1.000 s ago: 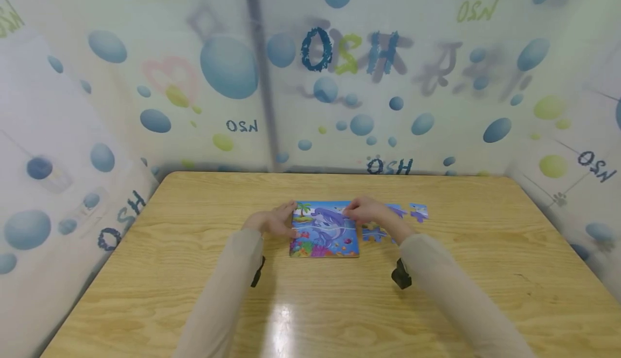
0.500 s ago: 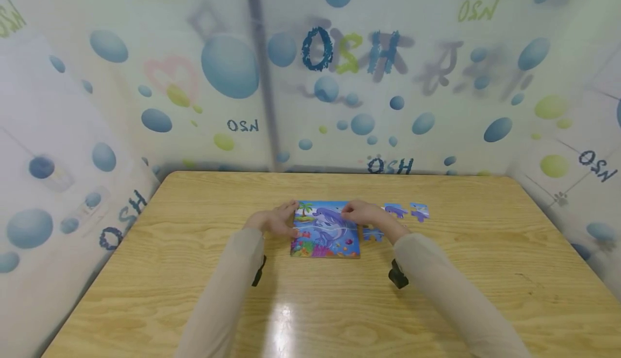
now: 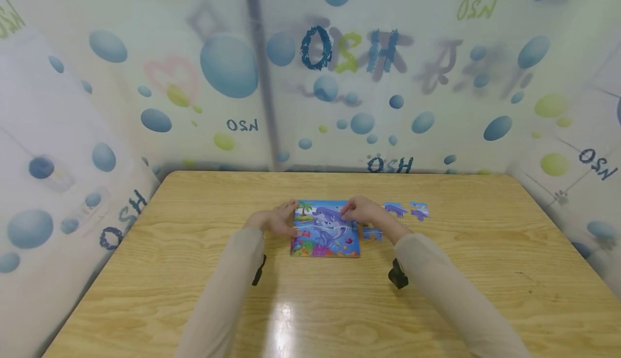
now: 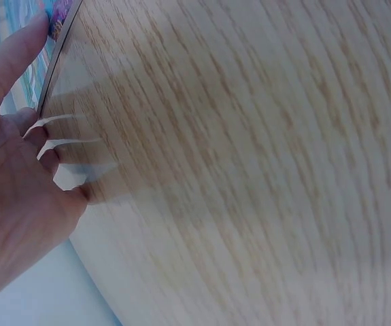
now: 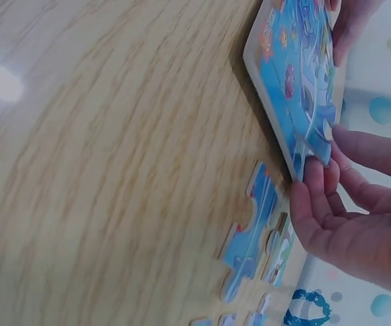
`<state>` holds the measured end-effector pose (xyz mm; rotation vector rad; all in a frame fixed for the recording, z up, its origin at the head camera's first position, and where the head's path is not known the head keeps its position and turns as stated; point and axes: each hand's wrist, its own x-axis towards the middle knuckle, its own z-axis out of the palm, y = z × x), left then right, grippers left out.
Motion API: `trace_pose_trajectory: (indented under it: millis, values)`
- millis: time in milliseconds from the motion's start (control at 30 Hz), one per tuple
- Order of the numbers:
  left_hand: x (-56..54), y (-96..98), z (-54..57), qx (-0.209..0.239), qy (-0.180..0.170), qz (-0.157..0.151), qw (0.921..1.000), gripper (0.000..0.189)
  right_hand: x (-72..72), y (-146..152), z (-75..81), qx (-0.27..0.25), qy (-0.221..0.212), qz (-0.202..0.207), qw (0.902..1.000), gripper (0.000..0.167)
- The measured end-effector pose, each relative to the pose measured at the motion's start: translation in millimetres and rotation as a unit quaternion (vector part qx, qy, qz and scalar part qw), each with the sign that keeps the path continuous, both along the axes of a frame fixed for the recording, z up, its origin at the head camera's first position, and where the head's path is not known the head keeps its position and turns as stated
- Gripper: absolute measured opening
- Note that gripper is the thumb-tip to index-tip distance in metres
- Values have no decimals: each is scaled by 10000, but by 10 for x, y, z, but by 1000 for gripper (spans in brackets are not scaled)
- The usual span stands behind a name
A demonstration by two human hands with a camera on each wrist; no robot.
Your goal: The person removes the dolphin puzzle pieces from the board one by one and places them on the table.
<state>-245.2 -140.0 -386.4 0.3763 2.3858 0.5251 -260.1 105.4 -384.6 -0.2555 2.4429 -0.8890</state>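
Observation:
A jigsaw puzzle board (image 3: 322, 242) with a dolphin picture lies flat on the wooden table. My left hand (image 3: 275, 222) rests along its left side, thumb and fingers spread apart. In the left wrist view the thumb (image 4: 15, 54) touches the board's edge and the other fingers bend slightly near the table. At the board's upper right, my right hand (image 3: 366, 212) pinches a blue puzzle piece (image 5: 319, 147) between thumb and fingers. That piece is tilted up over the picture, and the fingers partly cover it. How it meets its neighbours cannot be made out.
Loose jigsaw pieces lie right of the board: one with blue and purple (image 3: 395, 209), one lighter (image 3: 419, 211) farther right, and another blue one (image 3: 372, 233) under the right forearm. A printed fabric wall (image 3: 310, 104) stands behind the table (image 3: 194, 201).
My right hand has shifted slightly left over the board's upper right, its fingers still on the puzzle piece. The left hand stays at the board's left side.

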Motion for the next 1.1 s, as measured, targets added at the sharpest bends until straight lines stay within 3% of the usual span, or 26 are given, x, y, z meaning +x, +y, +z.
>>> trace_pose_trajectory:
  millis: [400,800,1100]
  values:
    - [-23,-11,-31,-54,23,-18,10000,85,-18,84,-53,-407,-184,-401,9982,25]
    - [-23,-3,-36,-41,51,21,10000,85,20,155,17,-987,-471,-67,9940,32]
    - [-15,-1,-29,8,43,50,10000,85,27,167,2,-1187,-500,-137,9916,31]
